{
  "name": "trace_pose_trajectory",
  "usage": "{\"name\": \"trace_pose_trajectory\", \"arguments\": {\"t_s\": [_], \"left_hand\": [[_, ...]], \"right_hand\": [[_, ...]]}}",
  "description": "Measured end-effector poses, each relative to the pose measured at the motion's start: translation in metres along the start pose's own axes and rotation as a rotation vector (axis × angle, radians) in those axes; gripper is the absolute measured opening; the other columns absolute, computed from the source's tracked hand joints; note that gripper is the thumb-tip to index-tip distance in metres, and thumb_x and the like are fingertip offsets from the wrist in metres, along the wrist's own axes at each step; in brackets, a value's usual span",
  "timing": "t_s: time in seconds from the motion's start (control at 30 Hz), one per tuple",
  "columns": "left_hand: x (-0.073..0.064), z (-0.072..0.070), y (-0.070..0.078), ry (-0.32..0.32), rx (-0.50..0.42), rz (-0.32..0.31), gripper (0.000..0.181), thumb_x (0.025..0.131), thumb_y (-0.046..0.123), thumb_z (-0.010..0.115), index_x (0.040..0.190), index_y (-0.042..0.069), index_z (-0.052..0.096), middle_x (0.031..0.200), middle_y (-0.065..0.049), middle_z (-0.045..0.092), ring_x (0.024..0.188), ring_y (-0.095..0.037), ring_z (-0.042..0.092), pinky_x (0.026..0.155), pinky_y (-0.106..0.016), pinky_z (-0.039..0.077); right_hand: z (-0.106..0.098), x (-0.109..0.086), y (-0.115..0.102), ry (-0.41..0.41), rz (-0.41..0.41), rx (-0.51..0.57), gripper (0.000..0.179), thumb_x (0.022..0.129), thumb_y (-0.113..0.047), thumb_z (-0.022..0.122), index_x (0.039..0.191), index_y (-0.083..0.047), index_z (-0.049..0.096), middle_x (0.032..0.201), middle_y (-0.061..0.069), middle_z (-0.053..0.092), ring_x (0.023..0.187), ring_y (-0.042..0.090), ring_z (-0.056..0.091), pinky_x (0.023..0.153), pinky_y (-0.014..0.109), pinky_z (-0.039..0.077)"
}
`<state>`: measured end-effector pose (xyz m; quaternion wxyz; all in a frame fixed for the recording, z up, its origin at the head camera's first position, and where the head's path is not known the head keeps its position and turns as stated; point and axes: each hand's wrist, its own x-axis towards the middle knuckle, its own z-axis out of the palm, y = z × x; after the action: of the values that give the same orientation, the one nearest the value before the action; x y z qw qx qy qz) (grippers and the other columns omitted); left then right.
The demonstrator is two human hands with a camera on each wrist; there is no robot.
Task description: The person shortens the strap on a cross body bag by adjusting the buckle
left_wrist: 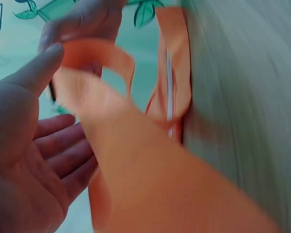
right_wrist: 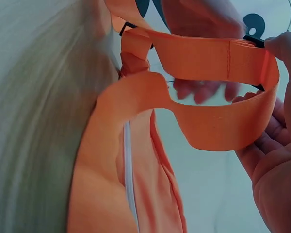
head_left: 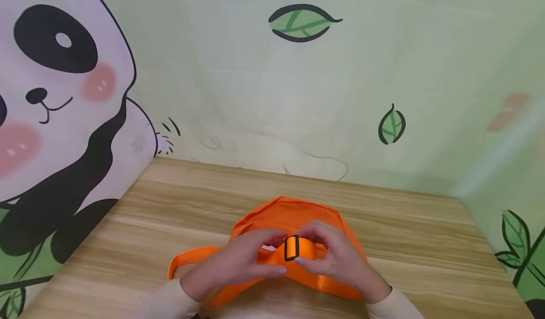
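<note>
An orange backpack (head_left: 294,210) lies on the table in front of me. One of its orange straps (right_wrist: 218,124) is lifted and bent into a loop. A black slider buckle (head_left: 292,248) sits on that strap, between my hands in the head view. My right hand (head_left: 336,257) pinches the strap at the buckle between thumb and fingers. My left hand (head_left: 242,257) is beside the strap on the other side, thumb and fingers spread apart. In the left wrist view its fingers (left_wrist: 63,150) are fairly straight, and its thumb tip overlaps the strap's edge; contact is unclear.
A wood-grain table (head_left: 170,196) stretches around the backpack. Another stretch of orange strap (head_left: 191,255) curves out to the left. A white zip (right_wrist: 129,170) runs along the bag. Behind the table hangs a pale green wall cloth (head_left: 238,82) with a printed panda and leaves.
</note>
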<state>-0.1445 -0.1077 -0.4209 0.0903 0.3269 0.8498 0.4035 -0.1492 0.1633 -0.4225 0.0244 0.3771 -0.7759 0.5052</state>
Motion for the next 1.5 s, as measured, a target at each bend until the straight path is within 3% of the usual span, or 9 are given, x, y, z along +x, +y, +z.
{"name": "trace_pose_trajectory", "arguments": {"t_s": [0.13, 0.33, 0.5, 0.7, 1.0, 1.5], "left_hand": [[0.007, 0.005, 0.006, 0.049, -0.066, 0.072, 0.046, 0.099, 0.038, 0.08, 0.139, 0.018, 0.068, 0.127, 0.011, 0.074, 0.111, -0.007, 0.068, 0.108, -0.035, 0.056], [0.004, 0.0, 0.006, 0.109, -0.076, 0.065, 0.044, 0.098, 0.038, 0.082, 0.136, 0.019, 0.071, 0.117, 0.01, 0.077, 0.103, -0.005, 0.068, 0.103, -0.037, 0.058], [-0.001, -0.008, 0.0, 0.121, -0.095, 0.043, 0.046, 0.096, 0.036, 0.084, 0.136, 0.019, 0.07, 0.111, 0.009, 0.075, 0.105, -0.01, 0.068, 0.098, -0.036, 0.059], [-0.005, -0.014, -0.003, 0.131, -0.137, 0.065, 0.049, 0.095, 0.031, 0.085, 0.139, 0.016, 0.068, 0.111, 0.006, 0.076, 0.101, -0.009, 0.069, 0.095, -0.03, 0.059], [-0.005, -0.01, -0.003, 0.148, -0.138, 0.118, 0.045, 0.098, 0.03, 0.083, 0.137, 0.015, 0.069, 0.107, 0.005, 0.075, 0.096, -0.006, 0.067, 0.095, -0.029, 0.059], [-0.005, -0.008, -0.002, 0.15, -0.129, 0.155, 0.04, 0.099, 0.032, 0.081, 0.136, 0.019, 0.071, 0.11, 0.008, 0.076, 0.096, -0.006, 0.07, 0.096, -0.031, 0.06]], "right_hand": [[0.004, 0.001, 0.0, -0.003, 0.016, 0.028, 0.034, 0.09, -0.007, 0.086, 0.118, -0.008, 0.067, 0.106, 0.007, 0.074, 0.09, 0.01, 0.069, 0.086, 0.029, 0.063], [0.002, -0.001, 0.0, 0.002, 0.025, -0.049, 0.041, 0.091, -0.01, 0.086, 0.126, -0.008, 0.065, 0.094, 0.0, 0.073, 0.083, 0.006, 0.065, 0.084, 0.028, 0.06], [-0.003, -0.007, 0.0, 0.039, 0.07, -0.115, 0.041, 0.092, -0.014, 0.087, 0.128, -0.011, 0.069, 0.105, -0.003, 0.075, 0.092, 0.006, 0.065, 0.087, 0.029, 0.059], [-0.007, -0.01, 0.001, 0.085, 0.004, -0.101, 0.037, 0.09, -0.007, 0.087, 0.124, -0.012, 0.073, 0.115, 0.005, 0.076, 0.097, 0.009, 0.066, 0.08, 0.027, 0.061], [-0.007, -0.007, -0.002, 0.075, -0.084, -0.075, 0.038, 0.089, -0.005, 0.088, 0.123, -0.011, 0.072, 0.105, 0.007, 0.073, 0.085, 0.009, 0.063, 0.068, 0.025, 0.058], [0.0, -0.001, -0.005, 0.041, -0.033, -0.092, 0.03, 0.092, -0.013, 0.087, 0.118, -0.017, 0.075, 0.097, -0.001, 0.07, 0.077, 0.005, 0.058, 0.063, 0.023, 0.054]]}}
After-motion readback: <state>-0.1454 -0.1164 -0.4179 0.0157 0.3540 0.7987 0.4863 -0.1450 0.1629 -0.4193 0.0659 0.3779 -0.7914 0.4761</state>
